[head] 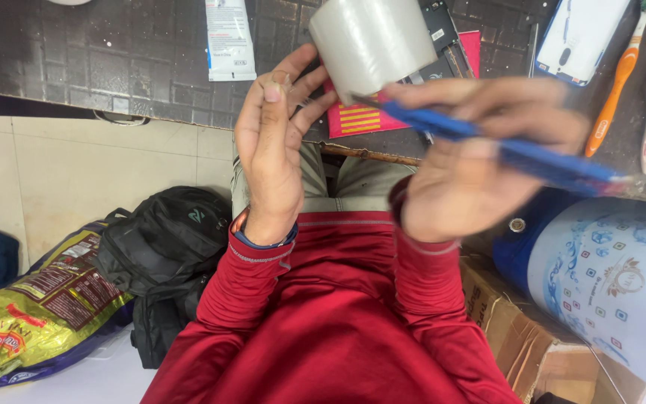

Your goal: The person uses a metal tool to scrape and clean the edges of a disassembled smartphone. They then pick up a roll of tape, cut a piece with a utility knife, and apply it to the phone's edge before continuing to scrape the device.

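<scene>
Both forearms, in red sleeves, rise from the person's lap and meet at chest height. The left hand (272,146) stands upright with its back to the camera, wrist straight and ringed by a dark band; its fingers (304,75) curl forward, tips pressed against something held in front of them. The right hand (472,161), blurred, lies just beside the left hand, palm turned up, fingers (487,97) stretched toward it and pinched closed.
</scene>
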